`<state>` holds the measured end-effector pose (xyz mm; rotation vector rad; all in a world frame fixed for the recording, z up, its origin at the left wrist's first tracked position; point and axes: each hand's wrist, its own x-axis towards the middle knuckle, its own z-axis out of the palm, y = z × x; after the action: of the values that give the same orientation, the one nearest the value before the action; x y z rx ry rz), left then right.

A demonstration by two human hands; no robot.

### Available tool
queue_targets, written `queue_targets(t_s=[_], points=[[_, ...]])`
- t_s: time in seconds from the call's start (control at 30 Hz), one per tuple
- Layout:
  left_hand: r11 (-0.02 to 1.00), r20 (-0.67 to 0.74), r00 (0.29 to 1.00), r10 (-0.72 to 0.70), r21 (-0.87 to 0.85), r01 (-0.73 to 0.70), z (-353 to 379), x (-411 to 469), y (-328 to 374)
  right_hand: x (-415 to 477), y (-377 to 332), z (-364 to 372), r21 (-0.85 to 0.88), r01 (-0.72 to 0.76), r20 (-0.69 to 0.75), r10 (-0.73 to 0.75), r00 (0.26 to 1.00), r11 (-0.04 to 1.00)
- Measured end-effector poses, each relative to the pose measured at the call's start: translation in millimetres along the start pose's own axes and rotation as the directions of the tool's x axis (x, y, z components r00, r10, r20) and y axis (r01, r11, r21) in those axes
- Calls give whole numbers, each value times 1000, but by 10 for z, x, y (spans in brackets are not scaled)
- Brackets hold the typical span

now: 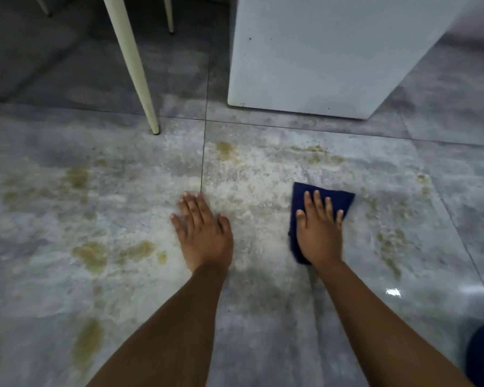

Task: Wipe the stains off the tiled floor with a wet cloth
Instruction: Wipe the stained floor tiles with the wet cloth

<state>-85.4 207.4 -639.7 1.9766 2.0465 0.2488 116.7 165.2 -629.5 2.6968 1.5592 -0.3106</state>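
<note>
On the stained grey tiled floor (249,317), spread fingers (316,202) press a blue cloth (338,199).

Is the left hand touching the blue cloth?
Apart. The head view shows the left hand flat on bare tile, a clear strip of floor separating it from the blue cloth.

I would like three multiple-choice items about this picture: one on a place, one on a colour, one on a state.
1. Where does the folded cloth lie?
A. on the tiled floor, under the right hand
B. on the white cabinet
C. under the left hand

2. What colour is the cloth?
A. white
B. dark blue
C. yellow

3. How is the left hand?
A. gripping the cream furniture leg
B. raised in the air
C. flat on the floor, fingers spread, empty

Key: 1 A, the right palm presses it onto the tile; 2 B, dark blue shows around the fingers; 3 C, the palm rests on bare tile.
</note>
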Motion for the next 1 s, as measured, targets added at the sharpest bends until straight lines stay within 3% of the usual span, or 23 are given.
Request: queue_targets(t_s=[0.07,0.17,0.27,0.33,0.53,0.63,0.8,0.87,1.0], points=[[993,-25,993,-115,-26,114,1,57,23,-83,46,13,-22,2,-11,-2,1000,1000],[993,-42,992,-120,-1,120,45,81,66,-62,-117,-18,-37,236,38,-235,971,971],[992,-60,990,-127,13,128,92,96,74,299,-560,-71,-26,547,108,-541,834,837],[990,-98,986,-136,9,138,105,97,69,669,-870,-71,-26,643,119,-637,762,765],[991,-125,984,-126,17,129,146,119,79,1074,-796,-112,-28,515,47,-513,857,857],[989,-98,985,-139,35,143,128,121,104,854,-832,-85,-44,603,42,-601,798,797],[987,-50,988,-146,60,149,130,130,89,1241,-1628,-146,-14,751,124,-744,657,661],[986,-48,988,-146,78,149,134,125,76,1506,-1797,-140,-1,721,126,-716,687,692],[989,-42,990,-136,61,138,114,136,87,1698,-1455,-160,6,469,11,-470,883,883]])
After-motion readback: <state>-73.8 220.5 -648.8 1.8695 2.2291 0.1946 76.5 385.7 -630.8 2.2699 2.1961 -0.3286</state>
